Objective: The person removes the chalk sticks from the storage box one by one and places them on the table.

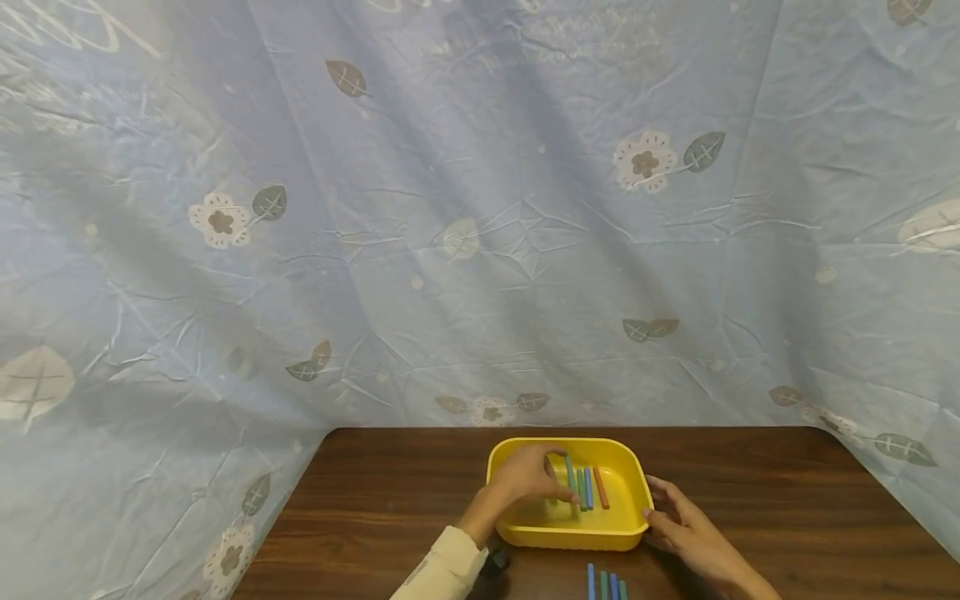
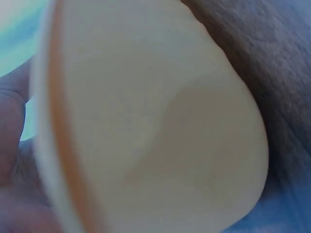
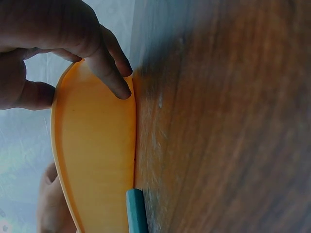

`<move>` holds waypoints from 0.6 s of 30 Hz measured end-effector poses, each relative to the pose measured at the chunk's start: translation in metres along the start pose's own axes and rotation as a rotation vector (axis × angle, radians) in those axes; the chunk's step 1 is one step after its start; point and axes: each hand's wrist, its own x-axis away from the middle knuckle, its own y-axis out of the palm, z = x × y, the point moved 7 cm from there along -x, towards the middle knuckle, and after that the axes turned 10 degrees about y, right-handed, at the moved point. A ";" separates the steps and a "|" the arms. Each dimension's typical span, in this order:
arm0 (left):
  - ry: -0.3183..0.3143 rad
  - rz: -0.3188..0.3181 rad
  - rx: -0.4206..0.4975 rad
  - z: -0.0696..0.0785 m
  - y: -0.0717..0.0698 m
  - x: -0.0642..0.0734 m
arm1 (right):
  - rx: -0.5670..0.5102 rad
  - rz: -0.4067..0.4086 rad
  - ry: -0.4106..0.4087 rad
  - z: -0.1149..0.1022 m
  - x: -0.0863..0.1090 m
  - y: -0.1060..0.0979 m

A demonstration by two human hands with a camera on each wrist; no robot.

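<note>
A yellow plastic tray (image 1: pixel 570 537) stands on the table, with a green stick (image 1: pixel 581 492), a blue stick (image 1: pixel 588 488) and an orange-red stick (image 1: pixel 602 488) lying side by side inside. Over its left part reaches my left hand (image 1: pixel 525 475), thumb and index finger at the two ends of a teal stick (image 1: pixel 571 473) beside that row. My right hand (image 1: pixel 678 525) grips the tray's right side. In the right wrist view its thumb is at the rim and its fingers (image 3: pixel 114 80) lie along the outer wall. The left wrist view is mostly covered by a cream sleeve (image 2: pixel 146 107).
In front of the tray, several blue and green sticks (image 1: pixel 604 585) lie in a row on the dark wooden table (image 1: pixel 375 500). A small black object (image 1: pixel 495 560) is under the left wrist. Behind the table hangs a pale blue patterned cloth (image 1: pixel 480 250).
</note>
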 end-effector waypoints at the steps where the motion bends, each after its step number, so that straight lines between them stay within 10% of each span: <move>1: 0.000 0.005 0.015 0.001 -0.002 0.002 | 0.002 0.003 0.001 0.000 0.000 0.000; 18: 0.063 0.053 0.129 0.031 -0.019 0.056 | -0.002 -0.012 -0.013 0.001 0.000 -0.001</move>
